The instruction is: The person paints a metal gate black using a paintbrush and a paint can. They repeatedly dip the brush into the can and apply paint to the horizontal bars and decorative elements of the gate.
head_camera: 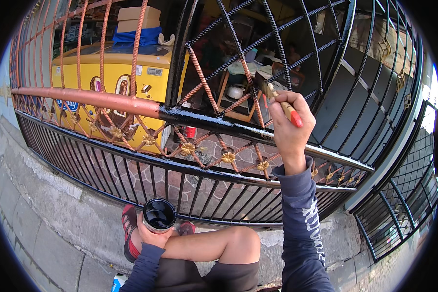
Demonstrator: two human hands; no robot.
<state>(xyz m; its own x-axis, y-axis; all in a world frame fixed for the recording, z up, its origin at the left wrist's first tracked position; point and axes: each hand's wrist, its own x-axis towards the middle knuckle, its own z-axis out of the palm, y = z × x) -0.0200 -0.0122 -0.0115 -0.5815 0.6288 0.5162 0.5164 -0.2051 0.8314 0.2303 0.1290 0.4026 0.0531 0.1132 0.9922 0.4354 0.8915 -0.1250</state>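
My right hand (pixel 292 122) grips a paintbrush (pixel 287 108) with a wooden handle and red end. Its dark bristles meet the twisted bars of a metal fence (pixel 248 71), near a crossing above the thick rail. In my left hand (pixel 153 233) is a can of black paint (pixel 160 215), upright beside my crossed leg. Glossy black covers the right stretch of the thick rail (pixel 211 118); its left stretch (pixel 87 96) is copper-coloured. Several diagonal bars are black higher up and copper near the rail. Gold flower ornaments (pixel 187 149) dot the band beneath it.
Behind the bars stands a yellow chest freezer (pixel 155 87) bearing cardboard boxes (pixel 138 18) and blue cloth (pixel 137 36). A white kettle (pixel 235 92) sits on a wooden stand farther in. Beneath the fence runs a concrete ledge (pixel 65 186), with paving (pixel 54 241) at the left.
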